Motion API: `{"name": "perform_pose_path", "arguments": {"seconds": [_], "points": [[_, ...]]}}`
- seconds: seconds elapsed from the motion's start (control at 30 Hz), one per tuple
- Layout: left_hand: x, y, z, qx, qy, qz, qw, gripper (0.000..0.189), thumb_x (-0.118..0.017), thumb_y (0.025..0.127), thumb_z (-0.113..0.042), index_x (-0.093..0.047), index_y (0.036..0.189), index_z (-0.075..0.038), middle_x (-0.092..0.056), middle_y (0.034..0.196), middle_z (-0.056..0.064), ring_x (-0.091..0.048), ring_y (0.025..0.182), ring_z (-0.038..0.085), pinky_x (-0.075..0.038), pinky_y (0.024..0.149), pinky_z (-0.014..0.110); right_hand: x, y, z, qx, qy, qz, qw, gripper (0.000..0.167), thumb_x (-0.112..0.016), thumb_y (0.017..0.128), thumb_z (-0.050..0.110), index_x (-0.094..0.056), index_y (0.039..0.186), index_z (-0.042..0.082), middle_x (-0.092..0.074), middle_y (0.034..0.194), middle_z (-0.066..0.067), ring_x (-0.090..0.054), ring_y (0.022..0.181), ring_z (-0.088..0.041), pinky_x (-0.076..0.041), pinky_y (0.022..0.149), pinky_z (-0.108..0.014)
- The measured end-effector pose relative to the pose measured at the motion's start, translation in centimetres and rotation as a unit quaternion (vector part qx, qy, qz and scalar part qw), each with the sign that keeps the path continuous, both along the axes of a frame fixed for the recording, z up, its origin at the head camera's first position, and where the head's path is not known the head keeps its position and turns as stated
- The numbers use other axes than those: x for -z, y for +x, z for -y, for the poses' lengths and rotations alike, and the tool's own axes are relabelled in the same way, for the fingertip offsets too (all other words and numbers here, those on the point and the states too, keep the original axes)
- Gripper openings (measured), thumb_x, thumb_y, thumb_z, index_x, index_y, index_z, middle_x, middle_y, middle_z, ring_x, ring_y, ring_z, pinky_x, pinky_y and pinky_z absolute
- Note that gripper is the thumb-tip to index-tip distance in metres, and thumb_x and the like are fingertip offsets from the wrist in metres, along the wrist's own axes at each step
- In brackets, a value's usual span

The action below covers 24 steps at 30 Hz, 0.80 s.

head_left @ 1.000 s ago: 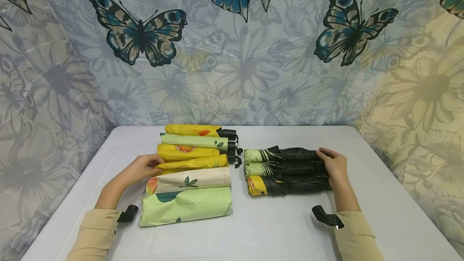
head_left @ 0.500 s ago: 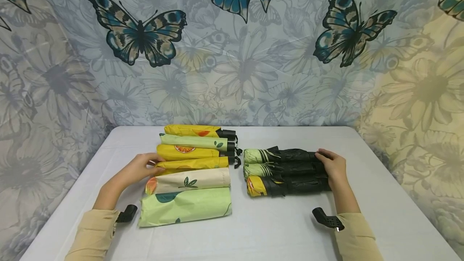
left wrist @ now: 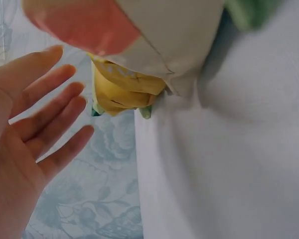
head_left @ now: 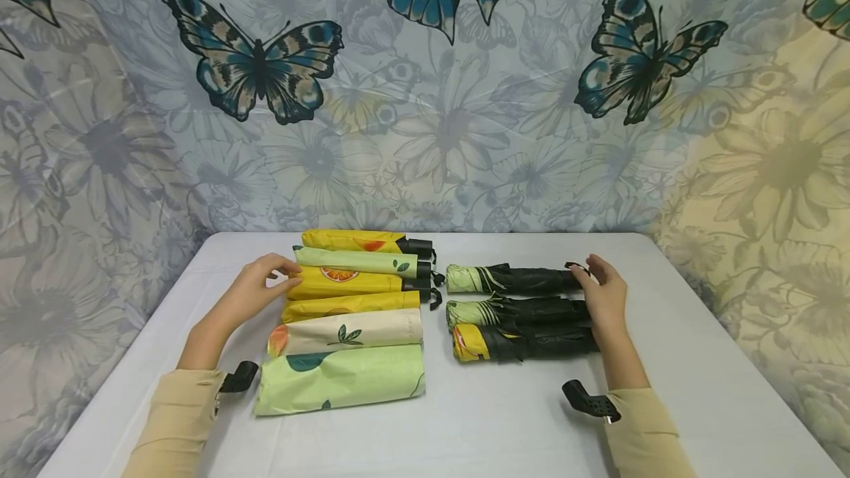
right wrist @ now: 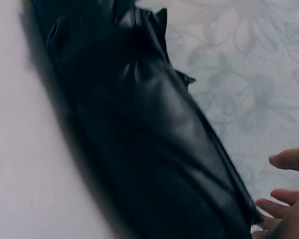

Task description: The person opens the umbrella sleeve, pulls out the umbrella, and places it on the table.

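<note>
Several folded umbrellas lie in two groups. My left hand (head_left: 255, 286) hovers by the left ends of the yellow umbrella with an orange-slice print (head_left: 345, 281) and a yellow one (head_left: 352, 306). Its fingers are spread and hold nothing in the left wrist view. My right hand (head_left: 606, 293) is at the right end of the farthest black-and-green umbrella (head_left: 531, 280), by its thin dark strap. Thumb and fingers (right wrist: 276, 208) stand apart in the right wrist view, fingertips right at the black cloth. Nearer lie a second black-and-green umbrella (head_left: 531, 310) and a black-and-yellow one (head_left: 544, 341).
The left row also has a yellow umbrella (head_left: 352, 240) at the back, a light green one (head_left: 358, 260), a cream sleeve (head_left: 378, 328) and a large light green sleeve (head_left: 345, 378) in front. The white table (head_left: 505, 426) meets a butterfly-print backdrop (head_left: 451, 139).
The farthest black-and-green umbrella has shifted away from the two nearer ones, leaving a gap. My right hand has moved slightly back and left. My left hand has lifted off the yellow umbrella.
</note>
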<state>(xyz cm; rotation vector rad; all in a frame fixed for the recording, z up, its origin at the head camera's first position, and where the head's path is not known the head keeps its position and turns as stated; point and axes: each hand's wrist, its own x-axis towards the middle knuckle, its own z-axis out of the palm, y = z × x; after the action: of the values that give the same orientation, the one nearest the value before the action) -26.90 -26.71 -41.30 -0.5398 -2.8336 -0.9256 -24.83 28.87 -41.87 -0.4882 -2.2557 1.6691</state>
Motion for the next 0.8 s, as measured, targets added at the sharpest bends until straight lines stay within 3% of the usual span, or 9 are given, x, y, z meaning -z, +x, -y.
{"name": "perform_pose_path", "arguments": {"seconds": [0.4, 0.8], "points": [[1.1, 0.0, 0.0, -0.001, -0.004, 0.011, 0.9999, 0.036, -0.067, 0.093, -0.019, -0.062, 0.124, -0.002, -0.056, 0.123, 0.020, -0.054, 0.113, 0.037, -0.047, 0.097, 0.056, -0.6, -0.8, 3.5, -0.035, 0.000, -0.045, 0.9984, 0.058, -0.057, 0.099, 0.024, -0.037, 0.149, 0.002, -0.042, 0.152, -0.018, -0.037, 0.144, -0.030, -0.030, 0.120, -0.042], [1.5, 0.1, -0.2, -0.012, -0.004, -0.009, 0.9999, 0.031, -0.070, 0.090, -0.012, -0.064, 0.119, -0.002, -0.057, 0.114, 0.016, -0.055, 0.105, 0.033, -0.053, 0.087, 0.049, -1.2, -1.4, 7.9, -0.097, -0.058, -0.023, 0.9934, 0.056, -0.057, 0.099, 0.019, -0.038, 0.149, 0.003, -0.045, 0.149, -0.016, -0.044, 0.139, -0.029, -0.033, 0.118, -0.042]]}}
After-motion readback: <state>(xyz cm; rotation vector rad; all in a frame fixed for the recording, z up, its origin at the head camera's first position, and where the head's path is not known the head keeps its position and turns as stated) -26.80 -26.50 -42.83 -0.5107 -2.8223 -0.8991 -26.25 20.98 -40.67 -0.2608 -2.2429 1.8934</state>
